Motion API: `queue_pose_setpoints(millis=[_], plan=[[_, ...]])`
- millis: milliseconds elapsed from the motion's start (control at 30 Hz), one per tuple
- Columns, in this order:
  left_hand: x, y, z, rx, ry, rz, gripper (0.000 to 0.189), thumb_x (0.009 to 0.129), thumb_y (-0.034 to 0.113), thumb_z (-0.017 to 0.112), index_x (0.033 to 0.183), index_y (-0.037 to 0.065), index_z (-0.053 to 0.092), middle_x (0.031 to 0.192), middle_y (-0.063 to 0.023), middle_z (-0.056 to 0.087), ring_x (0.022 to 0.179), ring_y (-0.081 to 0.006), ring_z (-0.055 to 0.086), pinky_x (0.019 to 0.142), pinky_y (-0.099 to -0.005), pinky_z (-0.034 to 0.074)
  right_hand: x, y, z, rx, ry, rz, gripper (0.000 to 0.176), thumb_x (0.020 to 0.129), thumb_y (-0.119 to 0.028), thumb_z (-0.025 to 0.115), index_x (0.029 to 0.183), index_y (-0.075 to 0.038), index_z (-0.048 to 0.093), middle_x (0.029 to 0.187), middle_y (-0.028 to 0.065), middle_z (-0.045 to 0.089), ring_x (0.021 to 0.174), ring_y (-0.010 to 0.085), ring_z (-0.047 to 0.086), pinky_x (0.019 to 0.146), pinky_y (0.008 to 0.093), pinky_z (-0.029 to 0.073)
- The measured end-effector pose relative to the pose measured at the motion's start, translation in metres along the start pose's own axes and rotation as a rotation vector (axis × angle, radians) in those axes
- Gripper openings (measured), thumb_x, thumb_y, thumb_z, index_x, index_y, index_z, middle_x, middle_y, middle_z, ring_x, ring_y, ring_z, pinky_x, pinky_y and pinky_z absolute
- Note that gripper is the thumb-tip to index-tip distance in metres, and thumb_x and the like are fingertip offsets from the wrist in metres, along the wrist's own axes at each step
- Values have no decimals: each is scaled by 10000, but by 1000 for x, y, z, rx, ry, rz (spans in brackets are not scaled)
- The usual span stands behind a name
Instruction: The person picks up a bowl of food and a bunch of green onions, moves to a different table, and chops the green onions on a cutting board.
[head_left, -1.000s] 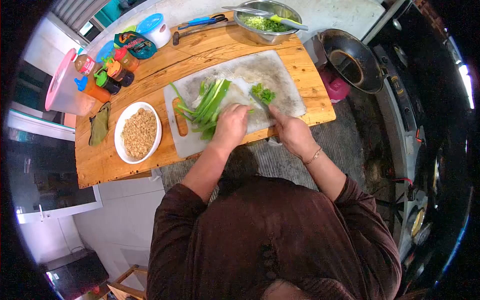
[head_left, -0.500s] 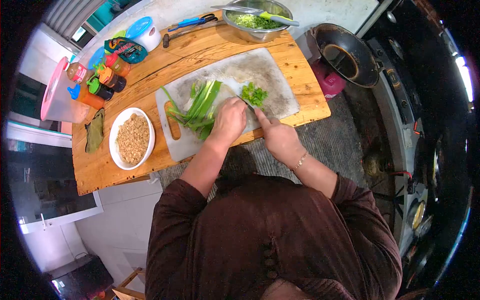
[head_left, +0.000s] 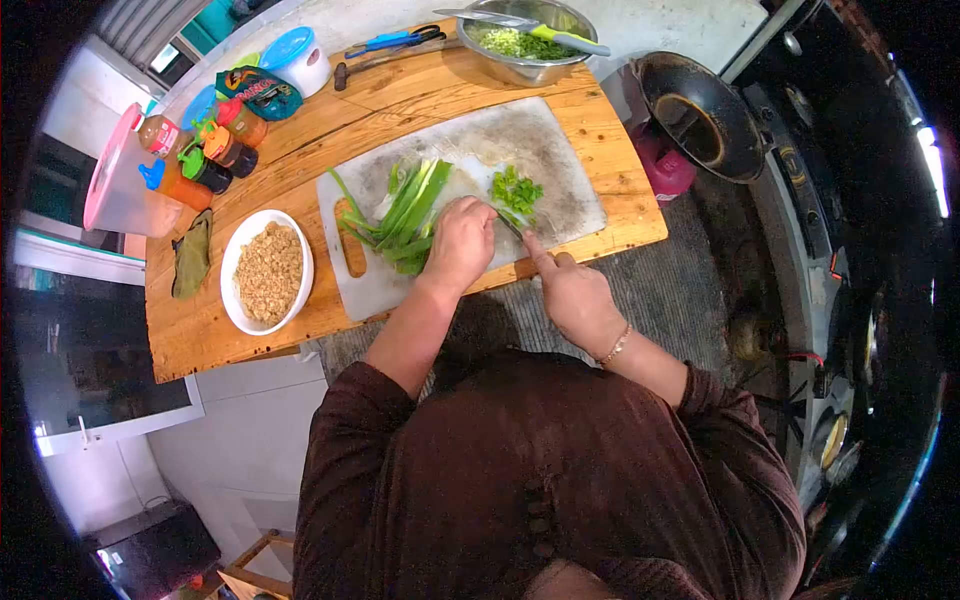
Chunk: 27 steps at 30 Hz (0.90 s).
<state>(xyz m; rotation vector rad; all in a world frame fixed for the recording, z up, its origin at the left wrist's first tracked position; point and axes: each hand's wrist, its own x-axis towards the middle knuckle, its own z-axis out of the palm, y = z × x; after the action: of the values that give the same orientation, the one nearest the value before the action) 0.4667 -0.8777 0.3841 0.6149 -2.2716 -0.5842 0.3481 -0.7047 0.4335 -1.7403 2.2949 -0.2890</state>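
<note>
Across the middle of the plank-topped wooden table (head_left: 420,95), a worn white plastic cutting board (head_left: 545,130), set slantwise. On its left half, a bunch of long green spring onions (head_left: 405,205), stalks side by side, pinned at the near end under the left hand (head_left: 460,243): clenched, knuckles up, fingertips tucked down against the cut ends. Just right of those knuckles, the dark blade of a kitchen knife (head_left: 508,222), gripped in the right hand (head_left: 570,295), closed round a hidden handle with the forefinger stretched along the spine. Blade edge on the board or just above it: cannot tell. Beyond the blade, a small heap of chopped green pieces (head_left: 518,190), lying apart from the uncut bunch.

Left of the board, a white oval bowl (head_left: 226,270) filled with brown crumbles, and beside that a crumpled olive-green cloth (head_left: 192,255). Farther back on the left, a cluster of sauce bottles (head_left: 205,160) with coloured caps, next to a clear tub with a pink lid (head_left: 120,175). At the far edge, blue-handled scissors (head_left: 400,42) and a round steel bowl (head_left: 520,70) holding more chopped greens, with a green-handled knife (head_left: 545,35) laid across its rim. Off the table to the right, a black wok (head_left: 700,115).
</note>
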Motion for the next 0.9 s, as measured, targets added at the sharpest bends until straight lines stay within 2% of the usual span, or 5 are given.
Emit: queue_pose_setpoints(millis=[267,400,500,700,900], plan=[[-7,15,-3,112,75,87,112,762,-72,635,841,1,663,892,-165,653,870,-392,618,799,-453,511,41,2,10,75,99,-108,652,877,-47,532,1513,-151,426,893,193,663,746,391,679,680,475,559],[-8,8,-8,14,37,54,115,762,-76,624,839,-4,672,885,-173,659,856,-390,631,790,-455,518,31,11,6,188,148,-150,651,885,-58,530,1519,-151,416,894,193,661,736,398,675,671,481,558],[-8,2,-3,22,36,25,119,756,-80,621,835,-8,672,879,-181,663,844,-391,639,781,-455,524,12,2,-1,83,38,-79,657,882,-57,526,1523,-157,417,892,190,659,725,391,676,651,478,557],[-5,5,-5,23,47,49,116,749,-75,629,832,-6,671,862,-183,655,827,-389,637,768,-457,523,24,-7,13,-24,74,-63,690,865,-46,526,1533,-165,403,884,184,658,715,369,681,643,475,555],[-8,9,-8,94,11,5,106,761,-43,640,843,12,678,869,-157,635,886,-375,623,793,-465,507,40,0,8,169,98,-145,634,905,-83,530,1522,-177,417,892,202,657,742,402,674,661,488,551]])
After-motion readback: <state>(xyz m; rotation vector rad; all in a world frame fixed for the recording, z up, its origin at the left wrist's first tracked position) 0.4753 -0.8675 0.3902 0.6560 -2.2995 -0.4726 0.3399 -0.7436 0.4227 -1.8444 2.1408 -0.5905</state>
